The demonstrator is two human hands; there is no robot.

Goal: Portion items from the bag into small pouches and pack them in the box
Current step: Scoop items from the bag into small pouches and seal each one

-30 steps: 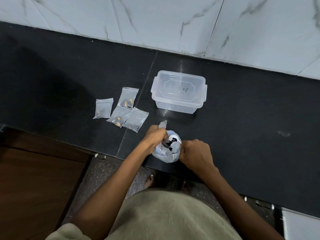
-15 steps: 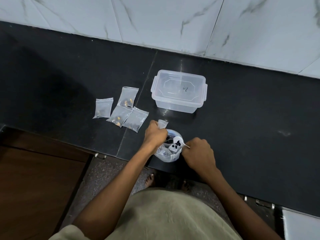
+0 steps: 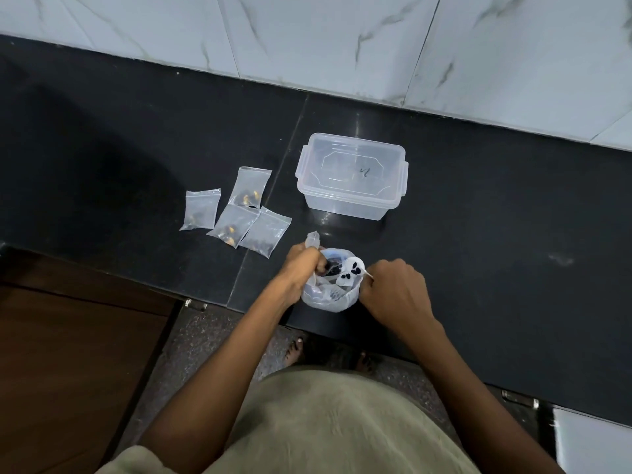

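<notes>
The person is standing at the near edge of a dark desk (image 3: 478, 200), with both hands working at a clear plastic bag (image 3: 328, 301) that is sitting just at that edge. The left hand (image 3: 302, 268) is curling its fingers around the bag's left rim and also gripping a small empty pouch (image 3: 313, 239), whose top is sticking up above the knuckles. The right hand (image 3: 393, 290) is pinching the thin handle of a white spoon (image 3: 354, 266), whose bowl is carrying a few dark items over the bag's open mouth (more dark items are lying inside the bag, though what they are is hard to tell). Beyond the bag, a clear plastic box (image 3: 352, 176) is resting on the desk; whether a lid is on it is unclear. To its left, four small filled pouches (image 3: 236, 210) are lying flat in a loose cluster, some overlapping. A pale marbled wall (image 3: 342, 39) is rising behind the desk.
</notes>
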